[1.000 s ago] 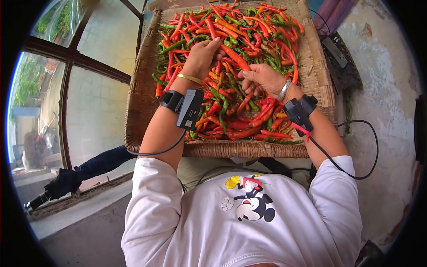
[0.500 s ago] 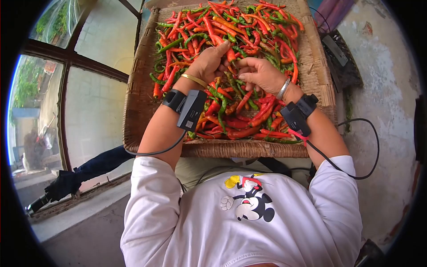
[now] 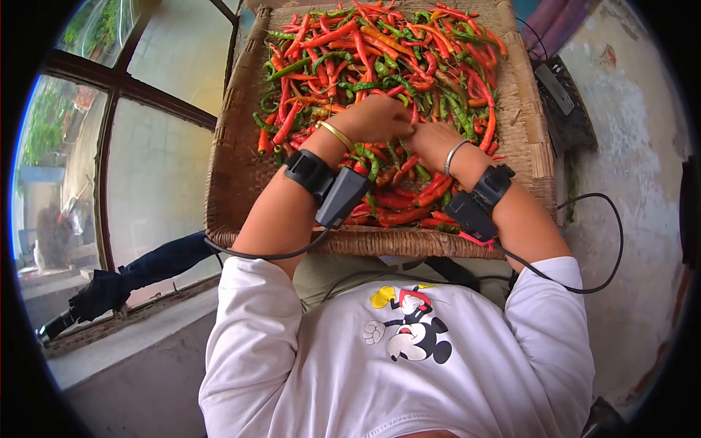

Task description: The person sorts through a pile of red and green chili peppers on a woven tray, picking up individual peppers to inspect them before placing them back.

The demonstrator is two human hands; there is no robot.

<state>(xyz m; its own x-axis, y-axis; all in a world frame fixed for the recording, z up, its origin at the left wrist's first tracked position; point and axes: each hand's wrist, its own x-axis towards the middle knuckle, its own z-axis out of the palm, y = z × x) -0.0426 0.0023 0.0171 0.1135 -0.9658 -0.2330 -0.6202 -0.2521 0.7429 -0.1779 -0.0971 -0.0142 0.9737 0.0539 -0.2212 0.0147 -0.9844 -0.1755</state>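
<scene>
Red, green and orange chili peppers [image 3: 365,51] lie heaped in a shallow woven basket [image 3: 518,87]. Over the middle of the heap, my left hand [image 3: 376,118], with a gold bangle, is turned back-up, its fingers bent down into the peppers. My right hand [image 3: 435,141], wearing a silver bracelet, meets it from the other side. Both hands look closed, with fingertips close together. What they hold, if anything, is hidden behind the hands. Just below them are more red chilies [image 3: 401,216] near the basket's front edge.
A framed window [image 3: 161,160] stands on the left, with a folded dark umbrella [image 3: 161,266] along its sill. To the right, a black object [image 3: 558,95] sits beside the basket near a worn wall. A cable [image 3: 617,219] loops from my right wrist device [image 3: 475,212].
Both hands have turned over and dipped towards the peppers. The left hand has shifted right and rolled back-up; the red chili seen at its fingers is now out of sight. The view has shifted slightly.
</scene>
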